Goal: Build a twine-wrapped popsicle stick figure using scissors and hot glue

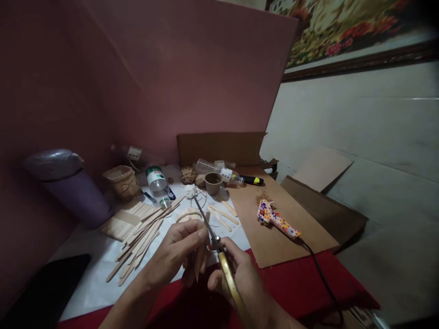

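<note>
My right hand (240,269) grips a pair of scissors (224,267) with long dark blades and a brass-coloured handle. The blades point up and away, past the fingertips of my left hand. My left hand (183,242) is closed, thumb against fingers, on a wooden craft stick (199,261) whose lower end shows beneath it; part of the stick is hidden. Just beyond my left hand is a pale round piece (188,214), partly covered by the fingers. A white crumpled bit (190,191) lies near the blade tips.
Loose craft sticks (142,242) are heaped at left, beside a woven basket (121,182) and a cut plastic bottle (157,180). A small cup (213,183) and twine balls (188,174) stand behind. A flowered glue gun (276,219) with a cord rests on cardboard (260,251) at right.
</note>
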Demonstrator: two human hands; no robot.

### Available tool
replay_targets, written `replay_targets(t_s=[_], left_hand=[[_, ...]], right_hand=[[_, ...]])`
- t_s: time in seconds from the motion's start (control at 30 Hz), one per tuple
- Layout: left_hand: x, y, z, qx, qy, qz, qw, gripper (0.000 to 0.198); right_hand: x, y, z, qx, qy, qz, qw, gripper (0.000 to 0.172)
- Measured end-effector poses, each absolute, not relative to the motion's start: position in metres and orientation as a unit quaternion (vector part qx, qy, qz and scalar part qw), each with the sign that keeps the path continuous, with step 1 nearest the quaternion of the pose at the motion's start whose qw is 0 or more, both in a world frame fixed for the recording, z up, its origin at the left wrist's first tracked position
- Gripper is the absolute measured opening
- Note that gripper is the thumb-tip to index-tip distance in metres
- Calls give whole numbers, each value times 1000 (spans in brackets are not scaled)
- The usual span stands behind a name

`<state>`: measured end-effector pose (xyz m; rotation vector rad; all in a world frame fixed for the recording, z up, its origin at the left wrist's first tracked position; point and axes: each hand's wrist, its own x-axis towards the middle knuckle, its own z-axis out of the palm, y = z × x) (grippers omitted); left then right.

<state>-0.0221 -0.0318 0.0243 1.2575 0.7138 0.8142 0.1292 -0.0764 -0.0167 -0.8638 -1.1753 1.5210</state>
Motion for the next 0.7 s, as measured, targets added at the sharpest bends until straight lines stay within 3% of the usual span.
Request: replay_targets(t_s=[0.3, 0.47, 0.57, 0.7], left_hand=[[-22, -32, 33, 553, 344, 360, 668, 30], [-26, -31, 40, 546, 393, 441, 594, 28], [-28, -26, 43, 521, 441, 500, 534, 27], [-37, -11, 40, 465, 531, 558, 436, 28]], right_hand=[[126, -76, -16, -384, -485, 606, 500, 53], [150, -70, -12, -478, -514, 514, 493, 47], [172, -66, 2, -564, -568, 410, 436, 31], [182, -62, 18, -656, -664, 224, 280, 19]])
